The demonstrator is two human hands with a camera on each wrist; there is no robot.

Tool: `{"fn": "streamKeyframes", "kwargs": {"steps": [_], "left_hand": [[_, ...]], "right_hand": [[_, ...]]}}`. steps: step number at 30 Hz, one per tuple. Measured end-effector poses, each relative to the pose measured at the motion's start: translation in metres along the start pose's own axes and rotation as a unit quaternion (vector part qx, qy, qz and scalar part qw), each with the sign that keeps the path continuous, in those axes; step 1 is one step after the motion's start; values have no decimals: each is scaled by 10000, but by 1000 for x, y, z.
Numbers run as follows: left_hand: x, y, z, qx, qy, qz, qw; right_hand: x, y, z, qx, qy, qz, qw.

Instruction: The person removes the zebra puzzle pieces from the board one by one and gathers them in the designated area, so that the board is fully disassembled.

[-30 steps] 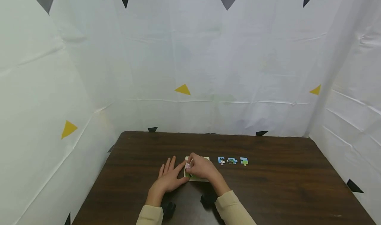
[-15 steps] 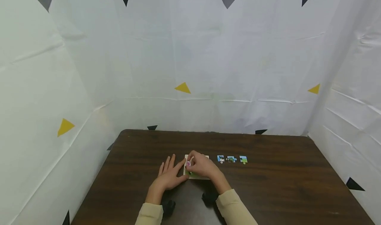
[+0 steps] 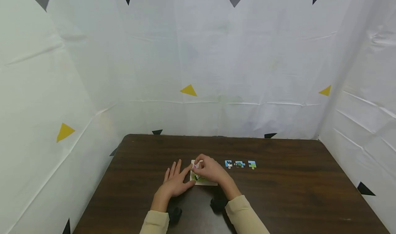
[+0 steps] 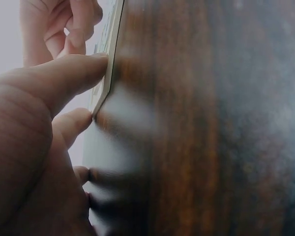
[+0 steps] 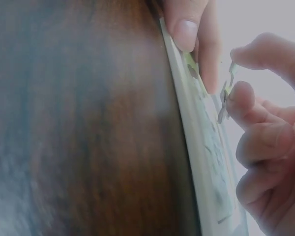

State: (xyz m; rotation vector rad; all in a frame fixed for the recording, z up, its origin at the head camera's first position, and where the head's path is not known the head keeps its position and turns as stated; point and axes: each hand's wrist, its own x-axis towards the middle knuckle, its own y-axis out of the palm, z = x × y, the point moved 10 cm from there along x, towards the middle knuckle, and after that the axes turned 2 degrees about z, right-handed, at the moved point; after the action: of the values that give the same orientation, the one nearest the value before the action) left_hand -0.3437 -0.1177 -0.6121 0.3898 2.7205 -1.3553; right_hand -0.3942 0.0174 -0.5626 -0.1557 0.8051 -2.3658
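A small puzzle board (image 3: 208, 183) with a pale frame and a green printed picture lies on the table. My left hand (image 3: 175, 185) spreads its fingers at the board's left side; in the left wrist view its thumb and forefinger touch the edge of the board (image 4: 109, 73). Over the board, my right hand (image 3: 212, 170) pinches a jigsaw piece (image 5: 225, 101) between thumb and forefinger. That piece stands tilted just above the board's surface in the right wrist view. Much of the board is hidden under the right hand.
To the right of the board, three loose jigsaw pieces lie in a row: a left one (image 3: 228, 163), a middle one (image 3: 239, 164) and a right one (image 3: 252, 164). The dark wooden table (image 3: 287, 192) has white sheeting (image 3: 198, 55) behind it and at both sides.
The right hand's fingers have shifted slightly over the board, and a little more of the green picture shows below them. The left hand keeps its place; the whole view has drifted slightly.
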Motion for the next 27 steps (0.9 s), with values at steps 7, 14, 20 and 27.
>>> {"fn": "streamKeyframes", "kwargs": {"steps": [7,14,20,27], "left_hand": [[4,4,1,117,-162,36,9998],[-1,-2,-2,67,-178,-32,9998],[-3,-4,-7,66,-261,-24,9996],[-4,-7,-7,-37,-290,-73,9995]], "right_hand": [[-15,-18,8,-192,-1,-212,9996],[-31,-30,11,-402,-14,-268,9988],[-48,-42,9,-753,151,-295,9966],[-69,-59,-5,-1110,495,-289,9922]]}}
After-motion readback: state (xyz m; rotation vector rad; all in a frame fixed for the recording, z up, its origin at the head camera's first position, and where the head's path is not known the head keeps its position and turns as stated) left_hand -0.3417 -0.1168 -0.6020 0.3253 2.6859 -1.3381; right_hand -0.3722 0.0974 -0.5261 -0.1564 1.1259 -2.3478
